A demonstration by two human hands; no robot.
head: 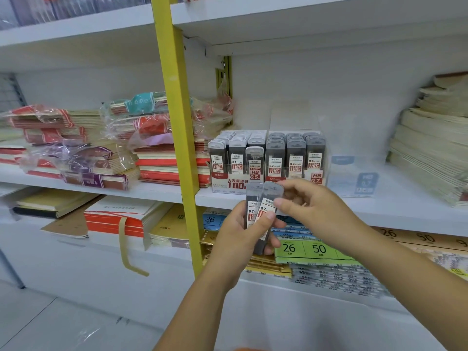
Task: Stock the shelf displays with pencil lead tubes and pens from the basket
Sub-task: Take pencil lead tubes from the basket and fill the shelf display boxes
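Left hand grips lead tubes marked 0.7 before the shelf, right hand pinching the front one's top, below a full display box reading HB, 0.5, 0.7, 100, beside a yellow upright and wrapped notebooks.

This is a stationery shop. White shelf boards on a yellow metal upright carry goods in bulk. Just above the right hand stand red-and-white cardboard display boxes, packed with rows of grey pencil lead tubes labelled 0.5 and 0.7. Well to the left of the left hand lie plastic-wrapped stacks of red and cream exercise books. Below both hands are blue and green paper packs printed 26 and 50.
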